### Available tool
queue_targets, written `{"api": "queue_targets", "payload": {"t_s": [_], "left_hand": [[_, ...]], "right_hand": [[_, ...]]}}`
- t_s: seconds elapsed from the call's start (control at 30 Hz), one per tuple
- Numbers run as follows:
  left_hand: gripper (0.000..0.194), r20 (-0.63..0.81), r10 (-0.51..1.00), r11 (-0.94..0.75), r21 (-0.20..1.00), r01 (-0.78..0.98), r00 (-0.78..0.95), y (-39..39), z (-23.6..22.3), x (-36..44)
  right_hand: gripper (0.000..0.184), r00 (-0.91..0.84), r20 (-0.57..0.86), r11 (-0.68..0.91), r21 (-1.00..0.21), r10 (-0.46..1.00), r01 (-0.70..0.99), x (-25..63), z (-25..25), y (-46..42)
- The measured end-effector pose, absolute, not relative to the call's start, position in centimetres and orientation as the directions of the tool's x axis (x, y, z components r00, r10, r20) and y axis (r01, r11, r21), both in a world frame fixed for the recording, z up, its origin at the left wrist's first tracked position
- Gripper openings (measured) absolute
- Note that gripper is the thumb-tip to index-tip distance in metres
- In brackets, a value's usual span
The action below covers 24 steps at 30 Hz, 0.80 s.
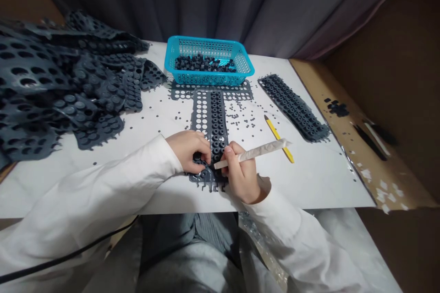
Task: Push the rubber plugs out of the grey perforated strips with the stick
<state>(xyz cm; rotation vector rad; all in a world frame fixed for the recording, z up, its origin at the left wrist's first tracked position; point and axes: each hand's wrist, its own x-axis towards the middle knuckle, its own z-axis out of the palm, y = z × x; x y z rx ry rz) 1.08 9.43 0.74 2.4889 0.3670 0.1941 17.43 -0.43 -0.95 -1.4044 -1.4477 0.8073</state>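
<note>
A dark grey rubber sheet (217,114) with rows of round holes and raised rings lies lengthwise on the white board. At its near end, my left hand (192,150) is closed, thumb and fingers pinched on the sheet. My right hand (243,177) grips a slim stick wrapped in whitish paper (264,150), its narrow tip pointing left at the sheet close to my left fingertips. What lies right under the fingertips is hidden. Right of the sheet is a yellow pencil-like tool with a dark tip (277,135).
A blue plastic basket (209,78) holds many small dark rubber pieces. Crumpled rubber sheets (82,78) are heaped at left. Another rubber strip (294,107) lies at right. Small dark discs (242,116) litter the white board (309,178). Dark-handled tools (371,142) lie on cardboard.
</note>
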Motion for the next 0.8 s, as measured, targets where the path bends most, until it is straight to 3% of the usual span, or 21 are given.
{"api": "queue_targets", "payload": {"t_s": [0.23,0.53,0.8], "left_hand": [[0.010,0.081,0.307,-0.787,0.582,0.205,0.948,9.4,0.6,1.1],[0.010,0.089,0.353,-0.772,0.590,0.236,0.931,9.2,0.4,1.1],[0.016,0.055,0.324,-0.828,0.499,0.255,0.945,9.0,0.5,1.2]], "right_hand": [[0.027,-0.026,0.188,0.177,-0.859,0.982,0.480,17.0,0.4,-0.3],[0.036,-0.101,0.189,0.213,-0.821,0.977,0.529,16.7,0.7,0.7],[0.034,-0.112,0.186,0.217,-0.825,0.976,0.521,17.0,0.3,0.6]]}}
